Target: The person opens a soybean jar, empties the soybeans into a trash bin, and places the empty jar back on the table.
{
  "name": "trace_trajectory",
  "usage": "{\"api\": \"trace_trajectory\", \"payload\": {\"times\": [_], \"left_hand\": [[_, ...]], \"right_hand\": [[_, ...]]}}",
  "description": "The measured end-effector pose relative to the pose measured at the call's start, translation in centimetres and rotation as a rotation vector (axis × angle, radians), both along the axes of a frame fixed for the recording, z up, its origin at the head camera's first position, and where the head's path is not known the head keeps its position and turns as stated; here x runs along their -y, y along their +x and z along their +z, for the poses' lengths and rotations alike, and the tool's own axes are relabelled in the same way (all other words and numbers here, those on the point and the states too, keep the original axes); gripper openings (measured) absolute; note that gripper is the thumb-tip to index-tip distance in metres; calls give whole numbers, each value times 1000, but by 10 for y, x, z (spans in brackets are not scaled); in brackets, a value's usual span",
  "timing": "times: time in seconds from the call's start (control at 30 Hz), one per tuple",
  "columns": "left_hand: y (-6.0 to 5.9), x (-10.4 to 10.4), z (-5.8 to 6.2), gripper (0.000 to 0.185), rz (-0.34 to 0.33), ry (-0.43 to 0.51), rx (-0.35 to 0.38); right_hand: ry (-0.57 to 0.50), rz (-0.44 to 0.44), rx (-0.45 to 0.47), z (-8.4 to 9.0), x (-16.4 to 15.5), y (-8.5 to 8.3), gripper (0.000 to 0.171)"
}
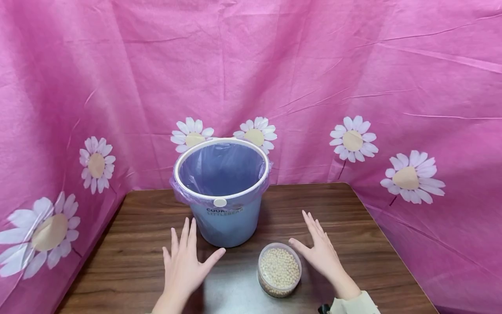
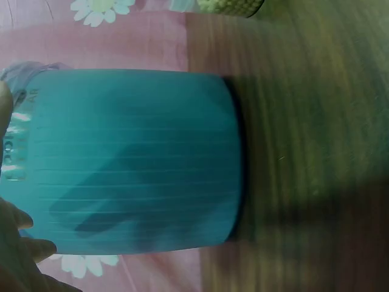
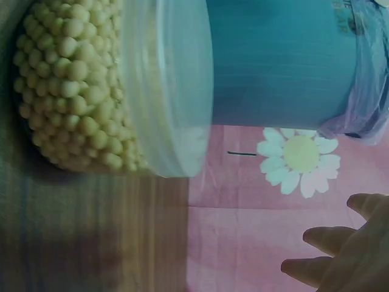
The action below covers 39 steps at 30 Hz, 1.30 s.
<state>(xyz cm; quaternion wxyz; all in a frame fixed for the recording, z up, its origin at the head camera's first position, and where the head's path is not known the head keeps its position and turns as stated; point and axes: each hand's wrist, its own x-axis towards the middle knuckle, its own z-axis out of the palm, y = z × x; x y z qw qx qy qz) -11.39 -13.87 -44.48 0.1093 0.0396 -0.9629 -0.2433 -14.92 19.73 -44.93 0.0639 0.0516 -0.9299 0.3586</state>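
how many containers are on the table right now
2. The blue bin, lined with a bag, stands at the back centre; the small tub of beans sits in front, between both hands.

Both hands (image 1: 184, 261) (image 1: 319, 248) flat, fingers spread

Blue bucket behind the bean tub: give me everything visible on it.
The round blue plastic bucket stands upright on the brown wood-grain table, near its far edge, tapering slightly toward the base. A translucent purple bag liner is folded over its top and held by a white ring with a small round tab at the front. Dark lettering sits under the rim. Inside looks empty. Neither hand touches it; the clear bean tub stands apart in front.
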Motion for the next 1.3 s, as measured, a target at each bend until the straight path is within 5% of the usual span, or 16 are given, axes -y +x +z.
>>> {"api": "trace_trajectory", "payload": {"times": [0.8, 1.3], "left_hand": [[12, -42, -55, 100, -29, 132, -28], [14, -74, -80, 99, -145, 176, -46]], "right_hand": [[-237, -96, 170, -39, -1, 7, 77], [-290, -107, 166, -67, 5, 13, 73]]}}
